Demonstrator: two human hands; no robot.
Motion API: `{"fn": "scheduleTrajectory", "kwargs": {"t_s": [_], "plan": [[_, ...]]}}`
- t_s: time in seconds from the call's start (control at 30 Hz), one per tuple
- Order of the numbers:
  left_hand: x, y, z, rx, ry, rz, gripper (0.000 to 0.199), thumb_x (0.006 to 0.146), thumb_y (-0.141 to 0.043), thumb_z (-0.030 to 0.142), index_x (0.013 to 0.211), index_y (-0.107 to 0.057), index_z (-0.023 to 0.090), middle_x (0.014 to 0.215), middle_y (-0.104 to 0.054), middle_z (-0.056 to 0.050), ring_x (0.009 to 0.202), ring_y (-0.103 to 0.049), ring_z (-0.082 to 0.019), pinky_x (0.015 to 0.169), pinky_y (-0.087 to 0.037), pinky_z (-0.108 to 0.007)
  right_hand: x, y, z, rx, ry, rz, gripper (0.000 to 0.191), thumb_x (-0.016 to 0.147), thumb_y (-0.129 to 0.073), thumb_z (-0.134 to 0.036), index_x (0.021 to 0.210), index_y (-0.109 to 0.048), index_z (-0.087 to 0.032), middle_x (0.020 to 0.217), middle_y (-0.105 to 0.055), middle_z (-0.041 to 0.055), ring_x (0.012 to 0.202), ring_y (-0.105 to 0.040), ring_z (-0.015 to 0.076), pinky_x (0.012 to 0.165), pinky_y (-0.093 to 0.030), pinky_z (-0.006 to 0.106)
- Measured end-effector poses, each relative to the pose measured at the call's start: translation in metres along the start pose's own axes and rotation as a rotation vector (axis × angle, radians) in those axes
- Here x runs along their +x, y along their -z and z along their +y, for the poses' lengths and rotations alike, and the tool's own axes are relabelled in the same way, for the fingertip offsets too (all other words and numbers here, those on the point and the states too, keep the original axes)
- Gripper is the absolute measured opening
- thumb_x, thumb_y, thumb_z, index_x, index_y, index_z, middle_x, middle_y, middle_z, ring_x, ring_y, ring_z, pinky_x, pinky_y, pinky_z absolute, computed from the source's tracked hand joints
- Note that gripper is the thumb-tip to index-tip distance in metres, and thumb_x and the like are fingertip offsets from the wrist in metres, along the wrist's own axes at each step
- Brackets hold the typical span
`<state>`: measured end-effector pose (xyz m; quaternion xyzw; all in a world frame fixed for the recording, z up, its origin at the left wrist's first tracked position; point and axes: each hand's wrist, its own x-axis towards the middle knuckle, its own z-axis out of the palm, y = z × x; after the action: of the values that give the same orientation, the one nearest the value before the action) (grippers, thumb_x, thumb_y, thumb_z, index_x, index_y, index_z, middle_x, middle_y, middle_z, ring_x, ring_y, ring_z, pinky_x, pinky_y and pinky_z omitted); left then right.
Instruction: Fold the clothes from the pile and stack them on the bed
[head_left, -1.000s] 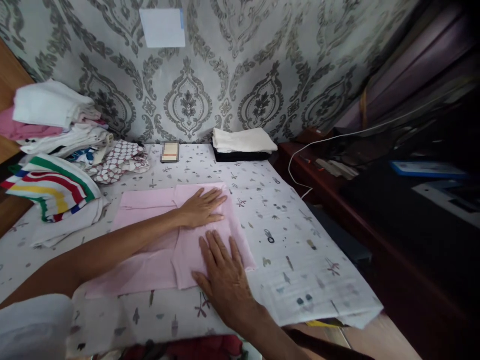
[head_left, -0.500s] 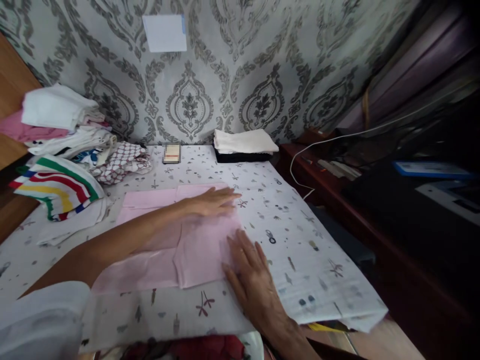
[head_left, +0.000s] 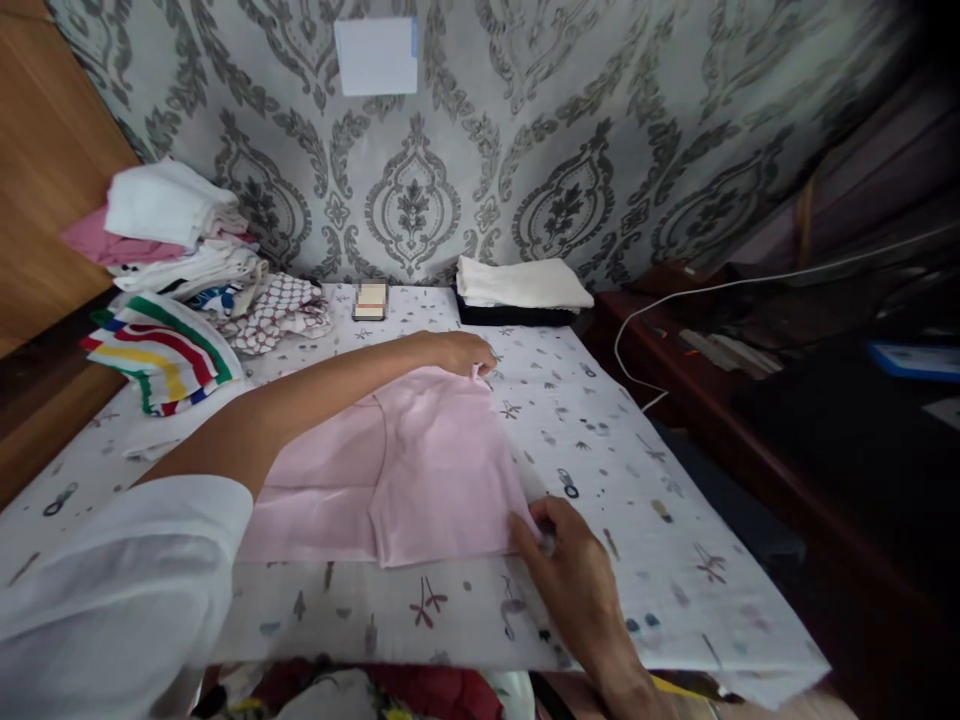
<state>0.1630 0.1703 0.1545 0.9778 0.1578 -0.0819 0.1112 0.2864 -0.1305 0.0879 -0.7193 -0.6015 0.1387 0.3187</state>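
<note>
A pale pink garment, partly folded over itself, lies on the patterned white cloth that covers the table. My left hand reaches across to its far right corner and pinches the fabric, a small tuft standing up at the fingertips. At the near right corner, my right hand grips the edge between thumb and fingers. My left forearm hides part of the garment's far left side.
To the left rises a heap of clothes, with a striped cloth at its front. A folded cream cloth on black fabric and a phone-like item lie near the wall. A white cable runs along the right.
Both hands were spread flat on the pink garment; now each has closed on a right-hand corner of it. The view has shifted slightly left.
</note>
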Motion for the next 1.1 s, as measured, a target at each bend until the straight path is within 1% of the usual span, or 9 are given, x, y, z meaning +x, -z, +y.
{"fn": "scheduleTrajectory", "kwargs": {"t_s": [0.1, 0.23, 0.4, 0.47, 0.53, 0.67, 0.83, 1.0, 1.1], "plan": [[-0.004, 0.012, -0.002, -0.019, -0.027, 0.026, 0.016, 0.071, -0.057, 0.006, 0.08, -0.059, 0.02, 0.092, -0.064, -0.004, 0.084, -0.055, -0.018, 0.068, -0.037, -0.028, -0.002, 0.007, -0.018, 0.266, -0.119, 0.019, 0.026, 0.086, -0.059, -0.044, 0.073, -0.056, -0.022, 0.069, -0.062, 0.0006, 0.066, -0.058, 0.0182, 0.065, -0.047, 0.03], [-0.028, 0.034, -0.014, -0.14, -0.071, 0.153, 0.02, 0.066, -0.056, 0.002, 0.075, -0.053, 0.019, 0.083, -0.062, -0.001, 0.074, -0.054, -0.015, 0.065, -0.036, -0.027, -0.006, 0.013, -0.057, 0.477, -0.124, 0.133, 0.024, 0.086, -0.065, -0.042, 0.074, -0.059, -0.021, 0.07, -0.062, -0.0006, 0.064, -0.058, 0.0152, 0.062, -0.047, 0.026], [-0.09, 0.057, -0.028, -0.299, 0.001, 0.3, 0.028, 0.068, -0.056, 0.003, 0.09, -0.065, 0.019, 0.088, -0.065, -0.001, 0.08, -0.06, -0.015, 0.068, -0.042, -0.025, -0.005, 0.008, -0.102, 0.539, 0.072, 0.165, 0.018, 0.087, -0.064, -0.03, 0.073, -0.056, -0.021, 0.073, -0.062, -0.0007, 0.065, -0.058, 0.0135, 0.06, -0.048, 0.024], [-0.119, 0.059, -0.033, -0.407, 0.072, 0.319, 0.027, 0.071, -0.058, 0.007, 0.092, -0.068, 0.019, 0.088, -0.066, -0.001, 0.079, -0.062, -0.014, 0.067, -0.045, -0.024, -0.003, 0.002, -0.119, 0.527, 0.187, 0.132, 0.015, 0.087, -0.062, -0.024, 0.074, -0.055, -0.021, 0.072, -0.062, -0.0011, 0.064, -0.058, 0.0128, 0.058, -0.047, 0.023], [-0.15, 0.057, -0.039, -0.502, 0.135, 0.359, 0.018, 0.072, -0.059, 0.011, 0.086, -0.069, 0.018, 0.084, -0.067, -0.001, 0.075, -0.063, -0.013, 0.066, -0.048, -0.023, 0.0, -0.005, -0.137, 0.523, 0.316, 0.068, 0.014, 0.087, -0.06, -0.019, 0.074, -0.054, -0.021, 0.071, -0.06, -0.0017, 0.063, -0.058, 0.0119, 0.057, -0.047, 0.022], [-0.209, 0.039, -0.054, -0.571, 0.215, 0.498, 0.015, 0.07, -0.062, 0.015, 0.082, -0.071, 0.015, 0.084, -0.07, -0.001, 0.079, -0.065, -0.014, 0.074, -0.052, -0.024, 0.002, -0.021, -0.173, 0.551, 0.49, -0.12, 0.015, 0.087, -0.052, -0.013, 0.075, -0.052, -0.021, 0.068, -0.056, -0.0029, 0.057, -0.053, 0.0091, 0.052, -0.043, 0.019], [-0.266, -0.003, -0.074, -0.603, 0.412, 0.556, 0.016, 0.069, -0.06, 0.014, 0.079, -0.072, 0.016, 0.089, -0.073, -0.002, 0.091, -0.066, -0.018, 0.087, -0.051, -0.029, 0.001, -0.064, -0.206, 0.603, 0.512, -0.324, 0.013, 0.085, -0.049, -0.014, 0.076, -0.05, -0.022, 0.069, -0.055, -0.003, 0.056, -0.048, 0.0095, 0.05, -0.037, 0.02], [-0.296, -0.051, -0.09, -0.611, 0.551, 0.523, 0.017, 0.068, -0.058, 0.015, 0.078, -0.071, 0.017, 0.086, -0.074, -0.001, 0.089, -0.067, -0.019, 0.089, -0.05, -0.029, -0.001, -0.122, -0.215, 0.506, 0.608, -0.429, 0.013, 0.079, -0.048, -0.009, 0.079, -0.048, -0.022, 0.075, -0.058, -0.0013, 0.064, -0.051, 0.0131, 0.059, -0.039, 0.024], [-0.304, -0.068, -0.094, -0.617, 0.563, 0.492, 0.02, 0.069, -0.056, 0.012, 0.08, -0.072, 0.017, 0.088, -0.075, -0.003, 0.09, -0.068, -0.019, 0.09, -0.049, -0.029, -0.005, -0.144, -0.214, 0.389, 0.658, -0.477, 0.016, 0.078, -0.048, -0.008, 0.085, -0.051, -0.021, 0.082, -0.061, 0.0017, 0.068, -0.054, 0.0154, 0.062, -0.041, 0.027]]}}
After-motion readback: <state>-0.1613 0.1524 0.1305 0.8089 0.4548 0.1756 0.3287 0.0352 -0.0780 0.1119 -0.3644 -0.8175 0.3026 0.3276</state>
